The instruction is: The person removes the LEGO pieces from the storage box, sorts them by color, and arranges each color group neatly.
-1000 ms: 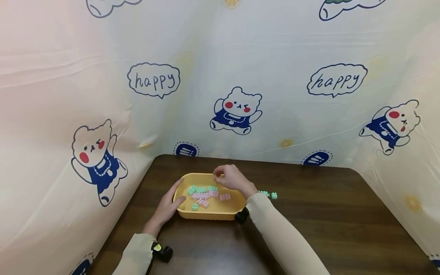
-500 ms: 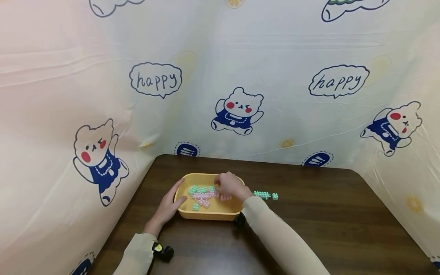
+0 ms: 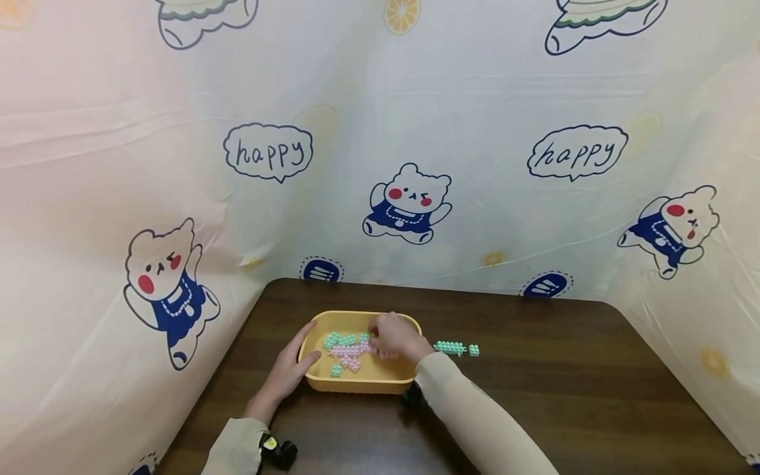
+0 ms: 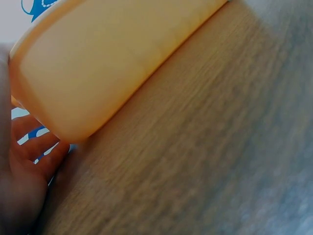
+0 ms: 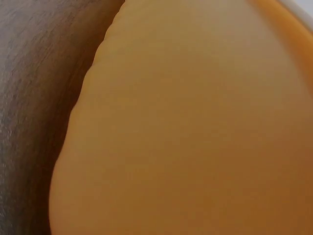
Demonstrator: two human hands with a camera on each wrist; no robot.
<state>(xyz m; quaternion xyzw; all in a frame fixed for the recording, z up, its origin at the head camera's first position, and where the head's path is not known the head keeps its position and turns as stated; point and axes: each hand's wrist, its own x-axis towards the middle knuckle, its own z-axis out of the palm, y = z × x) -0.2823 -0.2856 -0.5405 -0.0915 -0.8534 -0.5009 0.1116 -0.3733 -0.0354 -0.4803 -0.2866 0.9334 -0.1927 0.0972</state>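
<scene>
A yellow plastic basin (image 3: 365, 385) stands on the table with pink building bricks (image 3: 347, 351) and mint-green building bricks (image 3: 334, 340) lying inside. My left hand (image 3: 286, 371) grips its left end, thumb over the rim and fingers outside; in the left wrist view, fingers (image 4: 41, 147) show behind the basin's corner. Inside the basin, at the right side of the bricks, my right hand (image 3: 396, 335) reaches down with bent fingers. Its fingertips are hidden, so whether they pinch a brick cannot be seen. Only the basin's wall (image 5: 186, 122) and the table fill the right wrist view.
Just right of the basin, a long mint-green brick piece (image 3: 450, 347) and a small mint-green brick (image 3: 474, 350) lie on the dark wooden table (image 3: 564, 382). A printed cloth (image 3: 475, 99) hangs behind and along both sides of the table.
My right hand has come down from over the basin's far rim to the bricks, uncovering more of the green piece on the table. My left hand keeps its grip. The head view has shifted slightly.
</scene>
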